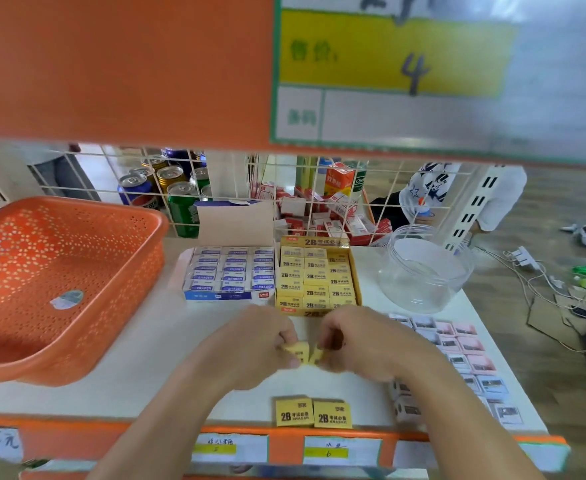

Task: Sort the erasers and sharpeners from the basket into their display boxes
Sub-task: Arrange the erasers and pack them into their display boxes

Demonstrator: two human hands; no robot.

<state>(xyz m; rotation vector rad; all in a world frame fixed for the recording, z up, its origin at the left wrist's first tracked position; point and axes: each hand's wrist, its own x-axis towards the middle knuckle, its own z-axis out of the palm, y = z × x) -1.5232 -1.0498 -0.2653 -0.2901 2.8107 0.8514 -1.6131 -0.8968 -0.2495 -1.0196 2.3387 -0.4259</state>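
Sitting far left is one orange basket [66, 289], then two full boxes side by side: blue box [229, 271], yellow box [315, 278]. Left hand [260, 344] pinches one yellow eraser [298, 349], right hand [360, 341] pinches a second eraser [316, 355]. Two loose erasers [314, 414] hug the near edge; one clear jar [423, 271] far right.

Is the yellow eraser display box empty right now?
No, the yellow display box is packed with rows of yellow 2B erasers across nearly its whole inside.
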